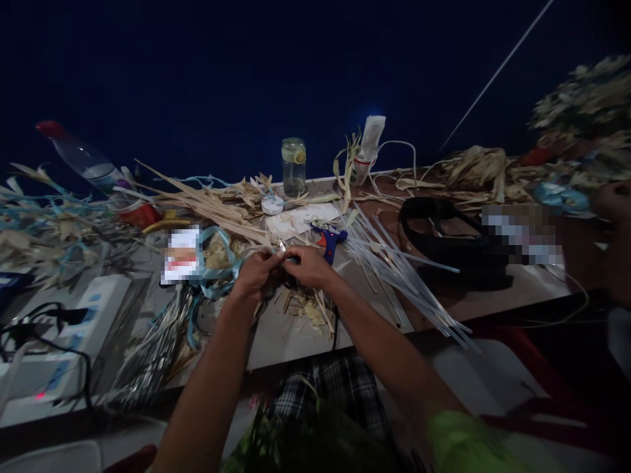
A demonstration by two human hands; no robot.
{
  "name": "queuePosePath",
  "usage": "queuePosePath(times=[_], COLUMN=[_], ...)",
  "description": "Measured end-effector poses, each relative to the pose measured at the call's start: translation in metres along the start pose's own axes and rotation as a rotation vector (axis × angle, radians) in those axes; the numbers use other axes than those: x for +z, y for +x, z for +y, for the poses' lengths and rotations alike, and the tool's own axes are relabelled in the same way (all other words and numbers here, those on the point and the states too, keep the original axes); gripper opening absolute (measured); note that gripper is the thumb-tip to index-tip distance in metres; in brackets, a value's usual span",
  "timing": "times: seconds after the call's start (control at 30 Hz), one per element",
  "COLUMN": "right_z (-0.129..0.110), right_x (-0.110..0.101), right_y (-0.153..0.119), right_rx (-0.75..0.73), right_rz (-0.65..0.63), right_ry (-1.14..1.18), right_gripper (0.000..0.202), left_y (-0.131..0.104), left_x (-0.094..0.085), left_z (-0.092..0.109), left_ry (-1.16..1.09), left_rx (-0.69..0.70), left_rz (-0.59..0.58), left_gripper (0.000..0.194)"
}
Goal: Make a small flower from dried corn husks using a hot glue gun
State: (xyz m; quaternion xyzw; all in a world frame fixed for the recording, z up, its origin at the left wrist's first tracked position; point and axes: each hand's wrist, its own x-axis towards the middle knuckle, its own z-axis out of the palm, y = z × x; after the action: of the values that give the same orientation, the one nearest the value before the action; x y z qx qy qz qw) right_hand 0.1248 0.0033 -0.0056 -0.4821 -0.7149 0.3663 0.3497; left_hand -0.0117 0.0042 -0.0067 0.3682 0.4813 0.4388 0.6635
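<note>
My left hand (pixel 259 272) and my right hand (pixel 310 266) meet low over the table, fingers closed and almost touching. Between them shows a small tool with a shiny metal tip (pixel 282 246); its dark part is mostly covered by the fingers of my right hand. What my left fingers pinch is hidden. Just beyond my right hand lies a blue glue gun (pixel 335 243) with an orange trigger. Scraps of dried husk (pixel 310 309) lie under and in front of the hands. Light blue ribbon (pixel 217 286) is bunched left of my left hand.
Clear glue sticks (pixel 409 282) fan out at right, by a black strap-like object (pixel 438 230). Long husk strips (pixel 211 213), a jar (pixel 294 167) and a cup (pixel 362 169) stand or lie behind. Wires (pixel 152 355) and a power strip (pixel 89 328) are left. Another person's hand (pixel 614 203) shows far right.
</note>
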Motion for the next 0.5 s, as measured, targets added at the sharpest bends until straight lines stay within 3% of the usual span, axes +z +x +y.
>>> queuePosePath(times=[0.13,0.23,0.33,0.5], right_z=[-0.001,-0.002,-0.004,-0.006], right_x=[0.001,-0.002,-0.006,-0.008], right_y=[0.000,0.001,0.002,0.002], right_rx=[0.039,0.126,0.213,0.327], right_rz=[0.024,0.030,0.012,-0.059], right_ry=[-0.004,0.119,0.401,0.675], right_gripper=[0.016,0.015,0.012,0.014], left_y=[0.000,-0.006,-0.012,-0.010], left_x=[0.003,0.007,0.008,0.006], left_z=[0.000,0.003,0.007,0.005], left_ry=[-0.008,-0.154,-0.230,-0.207], left_rx=[-0.051,-0.015,0.002,0.012], left_rz=[0.011,-0.122,-0.247,-0.146], left_gripper=[0.029,0.028,0.039,0.027])
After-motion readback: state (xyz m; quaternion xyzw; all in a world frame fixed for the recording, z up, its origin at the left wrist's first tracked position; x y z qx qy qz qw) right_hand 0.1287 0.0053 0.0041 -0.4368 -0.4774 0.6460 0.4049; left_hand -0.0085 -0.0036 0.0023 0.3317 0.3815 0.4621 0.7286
